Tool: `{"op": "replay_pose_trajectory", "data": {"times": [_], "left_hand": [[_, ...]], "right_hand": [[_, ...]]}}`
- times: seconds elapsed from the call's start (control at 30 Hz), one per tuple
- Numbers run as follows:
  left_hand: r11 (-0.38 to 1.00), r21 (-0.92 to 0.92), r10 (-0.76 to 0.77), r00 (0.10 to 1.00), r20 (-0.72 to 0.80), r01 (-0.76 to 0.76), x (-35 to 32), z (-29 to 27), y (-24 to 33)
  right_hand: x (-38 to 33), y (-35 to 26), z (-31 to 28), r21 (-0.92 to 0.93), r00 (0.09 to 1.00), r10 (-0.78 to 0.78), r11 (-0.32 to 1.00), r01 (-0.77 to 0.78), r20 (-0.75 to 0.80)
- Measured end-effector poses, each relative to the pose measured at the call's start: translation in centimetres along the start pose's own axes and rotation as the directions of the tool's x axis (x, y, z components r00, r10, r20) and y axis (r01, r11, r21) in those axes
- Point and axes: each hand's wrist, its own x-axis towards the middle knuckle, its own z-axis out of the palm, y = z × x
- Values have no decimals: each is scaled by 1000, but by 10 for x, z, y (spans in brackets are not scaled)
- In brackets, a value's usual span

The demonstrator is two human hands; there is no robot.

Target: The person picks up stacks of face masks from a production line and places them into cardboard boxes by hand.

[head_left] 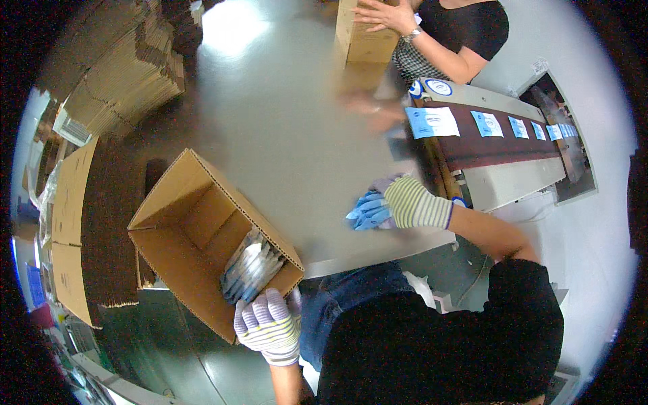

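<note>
- Cardboard box (196, 229): a brown corrugated carton, tipped on its side at the near edge of the grey table (290, 135), its open mouth facing up and to the left, flaps spread outward.
- Long axis of the box: runs diagonally, from the upper left corner toward the lower right corner near the person's body.
- Packets in the box (251, 268): a row of flat blue-and-white pouches stands on edge against the lower right wall, packed face to face.
- Left hand (268, 327): in a striped knit glove, fingers curled over the box's near lower corner, clamped on the cardboard wall.
- Right hand (405, 201): in a matching glove, closed around a small bundle of blue packets (369, 210) held just above the table, near the end of the conveyor belt (499, 145).
- Conveyor belt: dark brown, carrying a line of blue-and-white packets (432, 121) spaced apart along its length.
- Co-worker's hands (385, 17): rest on an upright carton (361, 34) at the far side of the table.
- Flattened cartons (128, 74): stacked at the upper left.
</note>
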Motion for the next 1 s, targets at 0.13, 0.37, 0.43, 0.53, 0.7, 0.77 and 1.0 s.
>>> {"op": "replay_pose_trajectory", "data": {"times": [0.13, 0.37, 0.43, 0.53, 0.7, 0.77, 1.0], "left_hand": [[1000, -20, 2, 1000, 4, -2, -3, -1, -4], [999, -50, 10, 1000, 22, -9, -5, -6, 2], [998, -59, 25, 998, 58, -21, -8, -7, 1], [995, -92, 31, 997, 68, -25, -8, -7, 2], [996, -83, 50, 994, 94, -42, -21, -1, 0], [995, -85, 51, 995, 88, -43, -22, -3, 2], [994, -109, 27, 996, 88, -17, -25, -7, 1]], "right_hand": [[-8, -31, -5, 979, 966, 157, 57, 198, -204], [40, -56, 61, 663, 997, 36, -745, 69, -64], [43, -61, 27, 958, 955, 168, -111, 266, -246], [54, -75, -47, 924, 919, 125, -41, 381, -374], [89, -123, -169, 553, 630, -74, 407, 727, -773], [106, -146, -187, 266, 609, -201, 764, 587, -767], [115, -201, -152, 76, 828, -552, 825, 559, -101]]}}
